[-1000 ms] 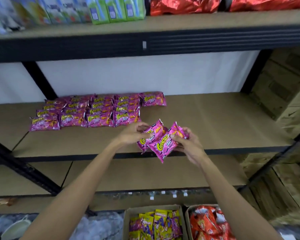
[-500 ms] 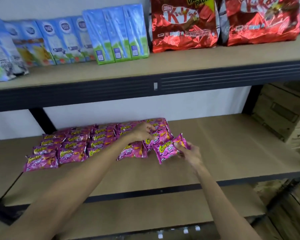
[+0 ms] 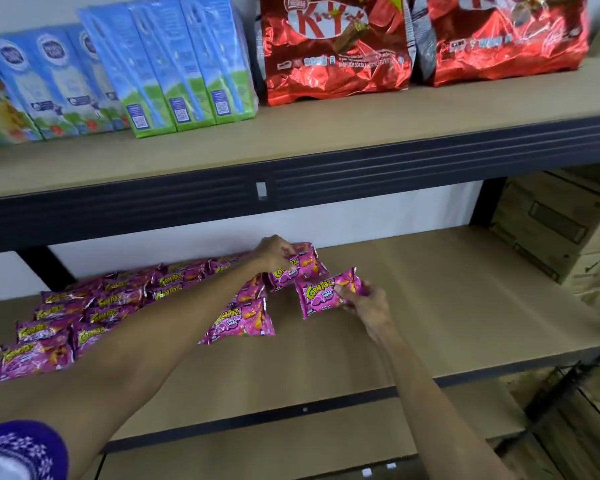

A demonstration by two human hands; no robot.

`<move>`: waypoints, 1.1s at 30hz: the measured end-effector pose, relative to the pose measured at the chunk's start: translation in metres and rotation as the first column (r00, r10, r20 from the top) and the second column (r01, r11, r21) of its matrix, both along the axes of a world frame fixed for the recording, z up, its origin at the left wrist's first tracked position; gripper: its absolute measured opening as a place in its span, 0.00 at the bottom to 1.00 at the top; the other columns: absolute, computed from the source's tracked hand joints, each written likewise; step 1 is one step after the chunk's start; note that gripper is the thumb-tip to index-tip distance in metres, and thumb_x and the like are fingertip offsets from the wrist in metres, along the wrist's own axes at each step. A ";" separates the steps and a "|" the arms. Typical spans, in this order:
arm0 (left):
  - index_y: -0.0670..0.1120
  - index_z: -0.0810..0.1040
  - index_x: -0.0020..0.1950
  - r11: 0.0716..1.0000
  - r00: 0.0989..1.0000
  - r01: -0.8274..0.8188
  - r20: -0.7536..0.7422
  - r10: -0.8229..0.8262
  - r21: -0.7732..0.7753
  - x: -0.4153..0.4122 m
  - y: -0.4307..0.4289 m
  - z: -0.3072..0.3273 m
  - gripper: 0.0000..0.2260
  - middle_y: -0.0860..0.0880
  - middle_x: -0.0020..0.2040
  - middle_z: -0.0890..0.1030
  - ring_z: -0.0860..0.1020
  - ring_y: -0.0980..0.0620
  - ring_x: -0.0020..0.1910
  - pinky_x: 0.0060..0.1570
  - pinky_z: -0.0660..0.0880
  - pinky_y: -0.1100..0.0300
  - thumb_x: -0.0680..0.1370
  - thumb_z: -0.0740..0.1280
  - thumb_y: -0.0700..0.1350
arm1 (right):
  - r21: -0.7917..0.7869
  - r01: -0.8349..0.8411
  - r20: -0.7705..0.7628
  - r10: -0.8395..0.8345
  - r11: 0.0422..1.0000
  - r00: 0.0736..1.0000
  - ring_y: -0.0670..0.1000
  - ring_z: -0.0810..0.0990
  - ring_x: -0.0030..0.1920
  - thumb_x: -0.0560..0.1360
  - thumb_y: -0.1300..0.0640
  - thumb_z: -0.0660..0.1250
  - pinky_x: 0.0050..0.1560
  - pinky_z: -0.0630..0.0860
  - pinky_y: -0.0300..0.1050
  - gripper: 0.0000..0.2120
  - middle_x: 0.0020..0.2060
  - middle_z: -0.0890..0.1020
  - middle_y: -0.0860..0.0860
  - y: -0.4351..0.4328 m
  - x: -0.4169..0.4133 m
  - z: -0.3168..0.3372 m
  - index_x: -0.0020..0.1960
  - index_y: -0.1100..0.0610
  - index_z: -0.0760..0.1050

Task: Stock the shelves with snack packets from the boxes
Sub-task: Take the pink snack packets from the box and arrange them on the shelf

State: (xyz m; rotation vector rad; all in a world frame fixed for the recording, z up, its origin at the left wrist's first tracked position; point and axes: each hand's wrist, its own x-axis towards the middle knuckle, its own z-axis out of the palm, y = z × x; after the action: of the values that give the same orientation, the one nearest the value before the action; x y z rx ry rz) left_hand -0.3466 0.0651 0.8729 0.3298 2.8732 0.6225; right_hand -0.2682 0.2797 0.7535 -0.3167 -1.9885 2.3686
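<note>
Reaching over the shelf (image 3: 447, 306), left hand (image 3: 272, 252) pinches rear packet (image 3: 307, 266), right hand (image 3: 369, 303) grips nearer packet (image 3: 323, 294).

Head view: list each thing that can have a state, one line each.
Left hand, pinching the back packet.
Right hand, gripping the front packet by its right end.
Pink packet rows, lying flat on the middle shelf.
Blue cartons, upright on the upper shelf.
Red bags, standing, sealed.
</note>
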 end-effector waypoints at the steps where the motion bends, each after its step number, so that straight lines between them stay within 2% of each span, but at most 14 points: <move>1: 0.40 0.79 0.65 1.000 1.000 -0.001 -0.013 0.001 -0.020 -0.003 0.002 -0.003 0.22 0.41 0.64 0.80 0.78 0.43 0.61 0.61 0.74 0.53 0.73 0.76 0.40 | -0.011 0.000 -0.009 0.000 1.000 1.000 0.50 0.84 0.42 0.69 0.58 0.79 0.44 0.81 0.43 0.12 0.43 0.87 0.55 0.001 -0.001 -0.002 0.49 0.61 0.82; 4: 0.40 0.79 0.64 0.996 0.999 0.006 -0.033 -0.009 -0.089 -0.010 0.007 -0.017 0.21 0.42 0.63 0.80 0.79 0.45 0.60 0.60 0.75 0.54 0.73 0.77 0.39 | 0.004 -0.012 -0.038 0.012 1.000 0.999 0.48 0.84 0.42 0.70 0.60 0.78 0.45 0.81 0.42 0.12 0.45 0.86 0.56 0.001 -0.004 -0.003 0.51 0.62 0.82; 8: 0.43 0.80 0.64 0.988 0.996 -0.011 -0.091 -0.003 -0.157 -0.016 0.008 -0.033 0.21 0.45 0.63 0.81 0.78 0.46 0.62 0.66 0.71 0.45 0.71 0.78 0.43 | 0.028 -0.025 -0.063 0.026 0.999 0.998 0.44 0.83 0.39 0.71 0.64 0.77 0.43 0.81 0.37 0.09 0.39 0.84 0.50 0.002 -0.008 -0.004 0.50 0.62 0.81; 13: 0.44 0.78 0.65 0.986 0.994 -0.006 -0.112 -0.012 -0.164 -0.017 0.006 -0.033 0.23 0.45 0.65 0.79 0.77 0.44 0.62 0.65 0.72 0.47 0.72 0.77 0.45 | 0.074 -0.049 -0.088 0.056 0.996 0.995 0.54 0.85 0.47 0.69 0.60 0.79 0.53 0.82 0.50 0.12 0.45 0.86 0.56 0.002 -0.013 -0.008 0.50 0.60 0.81; 17: 0.44 0.76 0.65 0.995 0.996 0.012 -0.087 -0.021 -0.102 -0.019 -0.002 -0.025 0.23 0.42 0.65 0.77 0.77 0.43 0.61 0.61 0.74 0.48 0.72 0.77 0.44 | 0.101 -0.065 -0.104 0.075 0.993 0.992 0.53 0.85 0.46 0.70 0.59 0.79 0.56 0.81 0.54 0.09 0.44 0.86 0.56 -0.002 -0.017 -0.007 0.46 0.56 0.81; 19: 0.43 0.76 0.66 0.997 0.993 0.013 -0.118 -0.021 -0.073 -0.019 -0.008 -0.017 0.22 0.41 0.65 0.78 0.77 0.43 0.62 0.63 0.73 0.46 0.74 0.76 0.43 | 0.141 -0.064 -0.114 0.081 0.988 0.990 0.51 0.85 0.45 0.70 0.57 0.79 0.55 0.81 0.51 0.10 0.44 0.87 0.54 -0.008 -0.019 -0.004 0.47 0.56 0.81; 21: 0.42 0.76 0.66 0.999 0.992 0.033 -0.122 -0.037 -0.035 -0.016 -0.015 -0.009 0.20 0.41 0.63 0.79 0.78 0.43 0.59 0.59 0.75 0.51 0.76 0.74 0.45 | 0.187 -0.058 -0.115 0.080 0.981 0.990 0.51 0.85 0.45 0.69 0.54 0.80 0.53 0.80 0.47 0.12 0.44 0.87 0.53 -0.016 -0.021 -0.002 0.48 0.57 0.81; 23: 0.43 0.77 0.66 0.994 0.992 0.101 -0.067 -0.103 -0.028 -0.010 -0.019 -0.003 0.19 0.42 0.62 0.80 0.79 0.46 0.58 0.56 0.74 0.54 0.78 0.72 0.48 | 0.220 -0.041 -0.118 0.069 0.975 0.991 0.50 0.85 0.46 0.69 0.53 0.80 0.51 0.79 0.44 0.12 0.43 0.87 0.51 -0.025 -0.024 0.001 0.48 0.55 0.82; 27: 0.45 0.78 0.66 0.970 0.973 0.223 0.081 -0.215 -0.098 0.002 -0.023 -0.009 0.21 0.46 0.61 0.81 0.79 0.51 0.57 0.59 0.76 0.54 0.76 0.73 0.53 | 0.250 -0.009 -0.141 0.046 0.968 0.989 0.48 0.83 0.41 0.69 0.53 0.80 0.48 0.79 0.44 0.09 0.41 0.87 0.49 -0.042 -0.030 0.003 0.46 0.51 0.82; 29: 0.45 0.78 0.66 0.962 0.972 0.235 0.064 -0.228 -0.142 0.007 -0.023 -0.014 0.22 0.47 0.61 0.80 0.78 0.52 0.56 0.57 0.75 0.56 0.75 0.74 0.52 | 0.273 -0.003 -0.138 0.042 0.962 0.989 0.46 0.82 0.39 0.70 0.54 0.79 0.45 0.79 0.42 0.08 0.39 0.86 0.48 -0.048 -0.031 0.003 0.44 0.49 0.81; 30: 0.45 0.77 0.66 0.962 0.974 0.229 0.042 -0.225 -0.148 0.008 -0.024 -0.017 0.21 0.46 0.61 0.80 0.78 0.51 0.56 0.56 0.75 0.56 0.75 0.74 0.51 | 0.293 0.001 -0.126 0.037 0.956 0.991 0.46 0.81 0.39 0.70 0.53 0.79 0.45 0.79 0.45 0.08 0.39 0.86 0.49 -0.050 -0.032 0.002 0.44 0.50 0.81; 32: 0.45 0.78 0.64 0.966 0.978 0.206 -0.004 -0.209 -0.153 0.009 -0.025 -0.019 0.19 0.45 0.60 0.80 0.78 0.49 0.57 0.55 0.74 0.55 0.75 0.74 0.49 | 0.358 0.012 -0.095 0.023 0.934 0.995 0.48 0.80 0.38 0.69 0.49 0.79 0.45 0.79 0.49 0.12 0.38 0.85 0.50 -0.053 -0.035 -0.002 0.45 0.54 0.82; 33: 0.45 0.78 0.63 0.969 0.980 0.192 -0.027 -0.198 -0.158 0.010 -0.025 -0.020 0.19 0.45 0.60 0.80 0.78 0.49 0.57 0.56 0.74 0.55 0.75 0.74 0.48 | 0.382 0.017 -0.079 0.015 0.924 0.997 0.49 0.80 0.39 0.68 0.48 0.80 0.45 0.78 0.47 0.14 0.39 0.85 0.51 -0.055 -0.035 -0.002 0.47 0.55 0.82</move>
State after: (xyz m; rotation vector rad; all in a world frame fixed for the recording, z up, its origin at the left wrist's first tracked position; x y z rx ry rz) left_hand -0.3368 0.0399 0.8527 0.5985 2.8582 0.3591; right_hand -0.3037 0.2247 0.7520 -0.2009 -2.3415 1.8928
